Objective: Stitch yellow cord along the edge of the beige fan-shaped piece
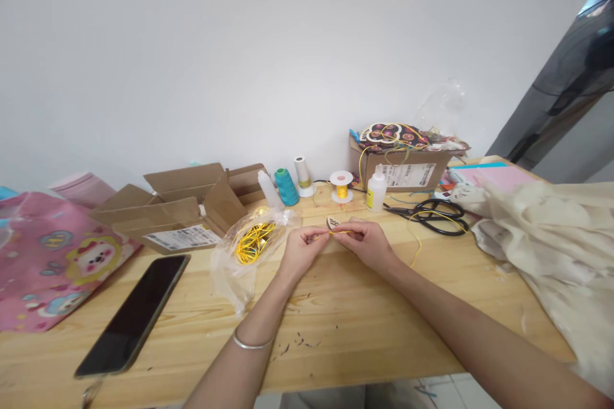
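Close together over the middle of the wooden table, my left hand (307, 248) and my right hand (363, 240) both pinch a thin yellow cord (416, 249). The cord runs between the fingertips and trails off to the right, looping over black-handled scissors (434, 215). A small flat disc with dark markings (332, 223) shows just behind the fingertips; whether it is attached to the cord I cannot tell. Left of my left hand lies a clear plastic bag (230, 275) with a bundle of yellow cord (254, 243).
Behind my hands stand a white spool of yellow thread (342, 186), a glue bottle (377, 189), a teal thread cone (286, 187) and a white cone. Cardboard boxes (167, 214) sit left and back right. A phone (134, 313) lies left; cream cloth (566, 236) covers the right edge.
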A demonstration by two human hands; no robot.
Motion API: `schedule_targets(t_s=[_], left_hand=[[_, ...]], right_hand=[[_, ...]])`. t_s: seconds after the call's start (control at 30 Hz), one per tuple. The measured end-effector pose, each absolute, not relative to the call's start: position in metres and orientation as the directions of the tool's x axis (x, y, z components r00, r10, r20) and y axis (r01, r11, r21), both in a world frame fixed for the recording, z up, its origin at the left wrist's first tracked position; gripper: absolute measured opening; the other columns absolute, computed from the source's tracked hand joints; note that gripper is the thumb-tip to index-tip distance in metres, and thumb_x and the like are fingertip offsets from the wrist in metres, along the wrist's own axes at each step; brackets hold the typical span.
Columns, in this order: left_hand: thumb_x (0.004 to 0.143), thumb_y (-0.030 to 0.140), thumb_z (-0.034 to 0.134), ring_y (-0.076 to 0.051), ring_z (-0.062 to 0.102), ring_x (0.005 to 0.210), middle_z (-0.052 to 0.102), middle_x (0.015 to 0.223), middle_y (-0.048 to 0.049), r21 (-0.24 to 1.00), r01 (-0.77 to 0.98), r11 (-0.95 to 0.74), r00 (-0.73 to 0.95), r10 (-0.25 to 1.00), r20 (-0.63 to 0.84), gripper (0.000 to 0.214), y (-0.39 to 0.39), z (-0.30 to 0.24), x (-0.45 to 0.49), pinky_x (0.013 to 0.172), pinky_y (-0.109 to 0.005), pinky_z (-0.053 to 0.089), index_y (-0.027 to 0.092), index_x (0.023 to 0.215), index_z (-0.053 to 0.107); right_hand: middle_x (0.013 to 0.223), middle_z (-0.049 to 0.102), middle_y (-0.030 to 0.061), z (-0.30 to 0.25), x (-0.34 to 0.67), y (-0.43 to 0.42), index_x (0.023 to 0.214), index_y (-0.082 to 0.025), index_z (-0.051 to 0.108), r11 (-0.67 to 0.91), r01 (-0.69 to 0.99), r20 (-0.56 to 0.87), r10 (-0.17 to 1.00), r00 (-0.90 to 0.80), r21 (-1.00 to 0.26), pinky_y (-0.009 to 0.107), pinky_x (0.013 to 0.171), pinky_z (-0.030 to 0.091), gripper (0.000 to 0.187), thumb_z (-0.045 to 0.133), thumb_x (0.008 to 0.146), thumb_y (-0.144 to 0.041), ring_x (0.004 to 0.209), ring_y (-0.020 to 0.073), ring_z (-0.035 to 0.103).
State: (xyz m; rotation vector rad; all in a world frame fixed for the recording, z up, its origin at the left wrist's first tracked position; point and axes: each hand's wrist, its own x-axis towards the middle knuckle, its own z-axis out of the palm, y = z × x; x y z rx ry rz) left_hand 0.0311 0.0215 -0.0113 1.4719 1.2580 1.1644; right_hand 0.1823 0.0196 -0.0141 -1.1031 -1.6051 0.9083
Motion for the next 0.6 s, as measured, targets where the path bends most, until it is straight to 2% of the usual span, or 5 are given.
schedule_targets(t_s=[0.13, 0.33, 0.6], left_hand=[[0.058, 0.025, 0.064, -0.013, 0.056, 0.058, 0.067, 0.068, -0.0049, 0.976, 0.181, -0.123, 0.084, 0.990, 0.109, 0.016, 0.0201, -0.0095, 0.0319, 0.054, -0.022, 0.042, 0.014, 0.069, 0.067], [0.055, 0.026, 0.066, -0.009, 0.052, 0.050, 0.066, 0.063, -0.0040, 0.983, 0.179, -0.050, 0.086, 0.996, 0.035, 0.020, 0.0176, -0.0088, 0.0355, 0.048, -0.019, 0.039, 0.013, 0.069, 0.067], [0.051, 0.027, 0.068, -0.008, 0.049, 0.047, 0.063, 0.057, -0.0019, 0.992, 0.124, 0.006, 0.072, 0.997, -0.015, 0.020, 0.0185, -0.0119, 0.0399, 0.047, -0.019, 0.037, 0.012, 0.064, 0.066]], right_hand=[[0.054, 0.045, -0.0014, -0.0201, 0.1846, 0.0228, 0.080, -0.019, 0.068, 0.430, 0.299, 0.393, 0.902, -0.179, -0.852, 0.020, 0.045, 0.032, 0.019, 0.054, 0.071, -0.030, 0.050, 0.0083, 0.041], [0.055, 0.050, 0.0000, -0.0213, 0.1829, 0.0244, 0.078, -0.017, 0.068, 0.402, 0.308, 0.376, 0.916, -0.140, -0.862, 0.019, 0.045, 0.032, 0.018, 0.055, 0.071, -0.028, 0.051, 0.0091, 0.043], [0.056, 0.051, 0.0002, -0.0216, 0.1819, 0.0239, 0.073, -0.017, 0.068, 0.421, 0.446, 0.416, 0.902, -0.115, -0.790, 0.019, 0.046, 0.031, 0.019, 0.053, 0.072, -0.028, 0.053, 0.0091, 0.045]])
